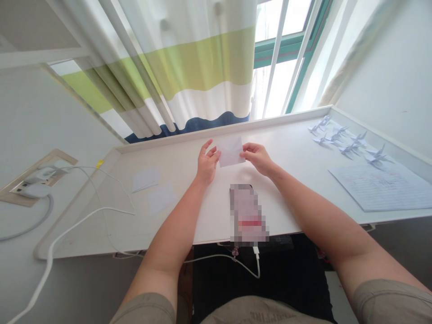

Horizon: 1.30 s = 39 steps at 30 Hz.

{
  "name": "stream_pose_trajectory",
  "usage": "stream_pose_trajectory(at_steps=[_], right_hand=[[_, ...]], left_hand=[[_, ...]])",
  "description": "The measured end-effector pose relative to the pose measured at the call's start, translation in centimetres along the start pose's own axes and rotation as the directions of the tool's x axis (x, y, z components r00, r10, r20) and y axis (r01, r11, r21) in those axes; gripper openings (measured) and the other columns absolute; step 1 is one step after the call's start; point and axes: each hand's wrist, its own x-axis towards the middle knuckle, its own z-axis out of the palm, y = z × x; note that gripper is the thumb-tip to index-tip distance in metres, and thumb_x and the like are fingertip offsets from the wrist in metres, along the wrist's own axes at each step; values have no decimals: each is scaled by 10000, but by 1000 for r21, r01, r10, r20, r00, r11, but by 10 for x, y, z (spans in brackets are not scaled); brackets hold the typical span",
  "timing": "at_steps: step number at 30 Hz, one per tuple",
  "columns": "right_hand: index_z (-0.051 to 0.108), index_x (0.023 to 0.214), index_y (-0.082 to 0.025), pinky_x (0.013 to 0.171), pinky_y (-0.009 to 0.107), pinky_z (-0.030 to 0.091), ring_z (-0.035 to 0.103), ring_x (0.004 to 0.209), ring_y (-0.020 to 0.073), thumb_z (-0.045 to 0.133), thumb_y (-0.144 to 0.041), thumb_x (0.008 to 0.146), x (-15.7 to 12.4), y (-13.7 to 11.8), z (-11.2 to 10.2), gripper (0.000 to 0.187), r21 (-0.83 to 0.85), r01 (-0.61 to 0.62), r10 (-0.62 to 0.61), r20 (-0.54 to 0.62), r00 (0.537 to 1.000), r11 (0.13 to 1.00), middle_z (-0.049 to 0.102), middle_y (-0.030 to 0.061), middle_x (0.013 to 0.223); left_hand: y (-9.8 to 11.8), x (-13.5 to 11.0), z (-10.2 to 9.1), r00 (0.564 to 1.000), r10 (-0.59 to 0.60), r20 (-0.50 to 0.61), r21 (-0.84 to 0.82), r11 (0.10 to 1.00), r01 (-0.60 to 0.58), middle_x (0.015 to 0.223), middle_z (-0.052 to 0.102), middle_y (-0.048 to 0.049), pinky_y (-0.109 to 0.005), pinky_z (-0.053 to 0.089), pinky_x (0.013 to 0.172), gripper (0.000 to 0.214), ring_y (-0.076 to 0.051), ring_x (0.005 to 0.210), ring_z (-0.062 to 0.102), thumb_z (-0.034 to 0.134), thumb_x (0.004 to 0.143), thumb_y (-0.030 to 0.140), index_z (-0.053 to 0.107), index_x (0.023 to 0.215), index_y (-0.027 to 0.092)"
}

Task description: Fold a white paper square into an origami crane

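A small white sheet of paper (230, 152) is held up above the white desk between my two hands. My left hand (207, 163) pinches its left edge with the thumb, and some of the other fingers stand apart. On the opposite edge, my right hand (257, 157) grips the paper between thumb and fingers. Below the sheet lies a phone (248, 211), its screen blurred out, with a white cable plugged into its near end. Left of my left hand, a stack of white paper (146, 178) and a loose white sheet (162, 199) rest on the desk.
Several folded paper cranes (351, 141) stand at the desk's right back. In front of them lies a pad of written, lined paper (381, 184). White cables (50, 252) run from a wall socket (37, 177) across the desk's left side. A curtain (202, 63) hangs behind the raised rim.
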Motion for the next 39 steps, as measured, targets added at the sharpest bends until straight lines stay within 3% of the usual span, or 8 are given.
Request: stream_pose_trajectory(at_steps=[3, 7, 11, 25, 33, 39], right_hand=[[729, 701, -217, 704, 339, 534, 634, 725, 171, 905, -331, 600, -1, 0, 0, 232, 28, -21, 20, 27, 999, 999, 738, 15, 758], [669, 639, -222, 694, 344, 539, 606, 705, 167, 938, -404, 602, 0, 2, 1, 327, -2, -16, 16, 1, 1000, 1000, 682, 4, 690], [651, 609, -221, 686, 336, 527, 581, 685, 156, 931, -393, 604, 1, 3, 0, 328, -17, -5, 4, -37, 999, 1000, 644, -7, 655], [695, 676, -217, 671, 327, 536, 610, 691, 156, 981, -481, 598, 1, 3, -2, 397, -13, -16, 16, -4, 1000, 1000, 712, 12, 722], [730, 767, -219, 691, 318, 549, 662, 751, 164, 999, -613, 624, 0, 5, -2, 498, -64, -2, 5, 46, 999, 998, 760, 23, 823], [774, 853, -234, 761, 352, 593, 704, 792, 189, 978, -714, 628, -3, 5, -1, 568, -35, 25, -21, 95, 995, 999, 799, 30, 860]], left_hand=[[2, -4, 4, 1000, -23, 21, 32, 999, 22, 1120, 755, -16, -319, 552, 932, 563, -171, 1011, 724, 905, 767, 229, 690, 1284, 295], [3, -6, 7, 999, -11, -40, 90, 996, 14, 1113, 731, -21, -291, 532, 810, 392, -151, 921, 705, 905, 753, 234, 757, 1116, 250], [3, -5, 6, 999, -1, -53, 89, 996, 5, 1062, 721, -21, -303, 536, 849, 354, -138, 900, 682, 909, 741, 235, 773, 1068, 229], [4, -7, 8, 998, -57, 27, 60, 997, 56, 993, 753, -26, -326, 535, 907, 384, -152, 887, 688, 882, 737, 196, 751, 1098, 217], [2, -11, 9, 981, -146, 128, 73, 988, 137, 1038, 779, -48, -400, 556, 980, 473, -215, 979, 744, 944, 735, 308, 742, 1155, 232], [-1, -11, 8, 962, -196, 188, 63, 980, 187, 891, 755, 2, -348, 549, 855, 555, -163, 798, 709, 982, 700, 327, 732, 1187, 233]])
